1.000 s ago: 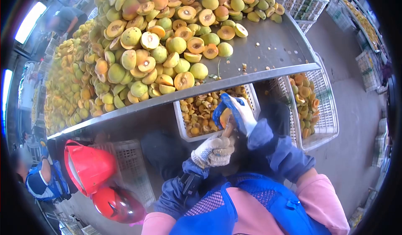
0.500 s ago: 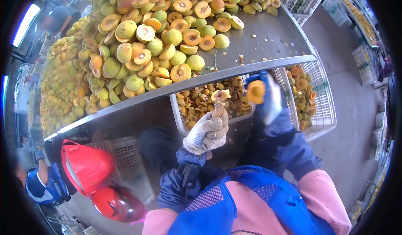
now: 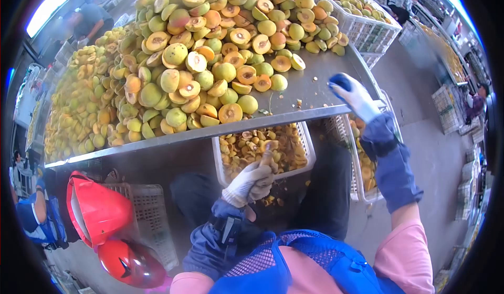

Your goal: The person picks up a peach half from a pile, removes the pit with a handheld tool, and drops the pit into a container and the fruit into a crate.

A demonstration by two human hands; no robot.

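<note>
Head cam, single view. Left hand [image 3: 251,183] in a white knit glove, low centre, is fisted tight around the handle of a small pitting tool [image 3: 268,154]. The tool tip points up and sits over the near rim of the white crate [image 3: 217,160]. That crate is tucked under the table edge and full of pits and orange scraps.

Right hand [image 3: 355,97], in a white glove with blue coating, is raised to the right corner of the steel table [image 3: 320,79]. Its fingers [image 3: 340,80] are curled over the tabletop just inside the front rail. Can't tell if anything is inside that curl; nothing shows between the fingers.

Halved fruit pile [image 3: 199,58], yellow-green skins and orange cut faces, covers most of the table, well apart from the right hand. Second crate [image 3: 353,160] of cut halves sits under the right forearm, beside the first. Full mesh crate [image 3: 362,29] stands at the far right end of the table. Two red helmets [image 3: 102,210] lie lower left, next to a co-worker's blue sleeve [image 3: 37,223].
</note>
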